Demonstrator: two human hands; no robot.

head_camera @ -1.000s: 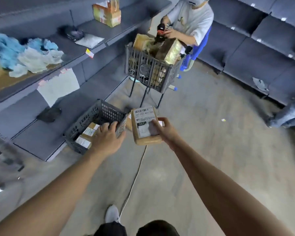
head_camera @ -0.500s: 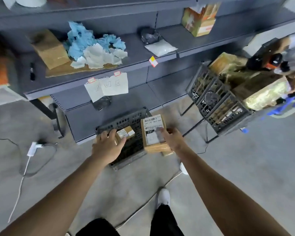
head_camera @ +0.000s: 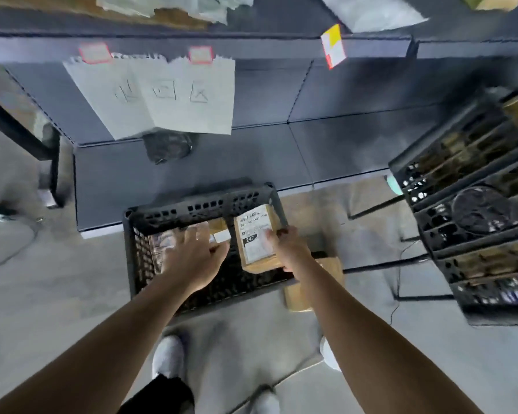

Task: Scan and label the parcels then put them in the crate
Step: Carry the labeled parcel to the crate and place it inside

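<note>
My right grip (head_camera: 290,249) pinches labelled parcel (head_camera: 256,237) over crate (head_camera: 198,204) | left grip (head_camera: 192,255) spread, empty, over crate | risk: parcel clips crate rim, tumbles out

It was a parcel-sorting storeroom — grey metal shelving (head_camera: 341,150) with handwritten paper signs (head_camera: 168,94) taped to its edge, a black plastic crate (head_camera: 198,206) holding labelled cardboard parcels (head_camera: 253,222), a fuller crate (head_camera: 467,180) nearby — on bare concrete floor (head_camera: 57,309).

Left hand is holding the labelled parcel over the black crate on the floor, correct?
Wrong hand. The head view shows the right hand holding the labelled parcel over the black crate on the floor; the left hand reaches into the crate with fingers spread.
</note>
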